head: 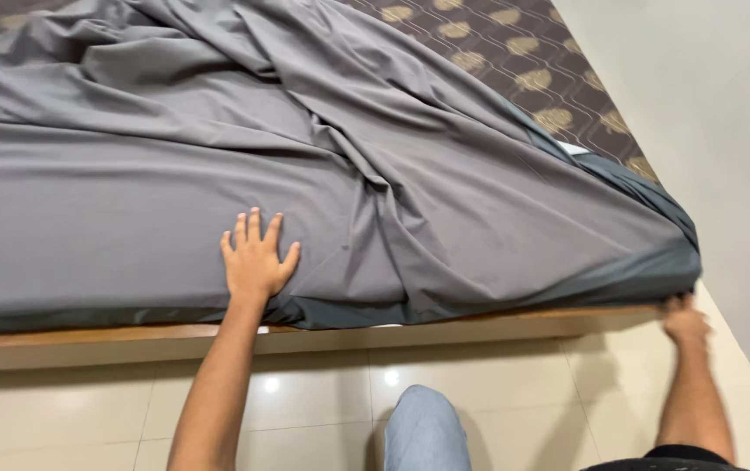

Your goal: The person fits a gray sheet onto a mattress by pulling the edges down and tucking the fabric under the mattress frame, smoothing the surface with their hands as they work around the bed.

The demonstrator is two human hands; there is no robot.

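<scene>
A grey bedsheet (174,166) lies wrinkled over a mattress (514,52) with a brown patterned cover. My left hand (255,257) rests flat on the sheet near the front edge, fingers spread. At the bed's front right corner, my right hand (685,321) reaches under the sheet's corner (667,270); its fingers are blurred and partly hidden, seemingly gripping the sheet's hem. The sheet is pulled down over that corner.
A wooden bed frame (87,336) runs along the front edge. Glossy cream floor tiles (323,392) lie below. My knee in blue jeans (423,427) shows at the bottom. A pale wall (724,105) stands close on the right.
</scene>
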